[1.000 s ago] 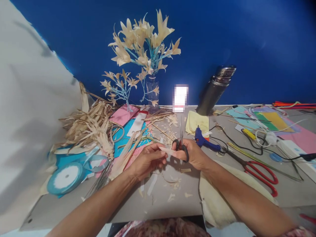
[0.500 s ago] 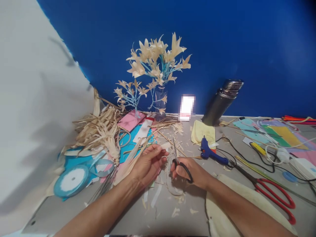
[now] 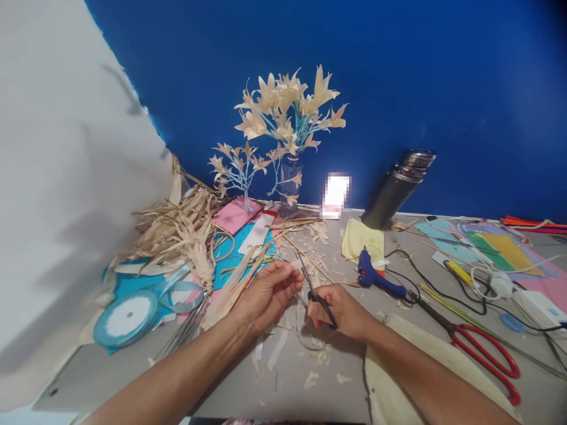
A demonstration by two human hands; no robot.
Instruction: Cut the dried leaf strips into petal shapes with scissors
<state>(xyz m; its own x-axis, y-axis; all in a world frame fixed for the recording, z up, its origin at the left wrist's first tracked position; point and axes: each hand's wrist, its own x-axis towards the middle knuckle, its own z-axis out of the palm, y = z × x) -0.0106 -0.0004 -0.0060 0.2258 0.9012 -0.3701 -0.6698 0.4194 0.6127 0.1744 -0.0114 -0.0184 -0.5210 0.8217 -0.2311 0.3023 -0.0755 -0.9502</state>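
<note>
My left hand (image 3: 270, 298) is closed in a pinch, with a small pale piece of husk (image 3: 295, 266) at its fingertips. A pair of small scissors with black handles (image 3: 328, 311) is in my right hand (image 3: 348, 313), fingers through the loops. The blades point up and to the left, right beside the husk piece; I cannot tell whether they touch it. Below and around both hands, husk scraps (image 3: 311, 379) litter the grey tabletop (image 3: 230, 392). Long husk strips (image 3: 234, 283) lie under and beyond my left wrist.
A blue glue gun (image 3: 381, 280), red-handled shears (image 3: 485, 348) and a tilted dark flask (image 3: 396, 189) are on the right. Husk flowers (image 3: 287, 109) stand at the back. To the left are a husk pile (image 3: 186, 227) and a ribbon spool (image 3: 128, 316). Cables (image 3: 452, 295) cross the right side.
The scissors have swung left, bringing their blades up against the area of my left fingertips. My left hand stays nearly in place, and the whole view has shifted slightly.
</note>
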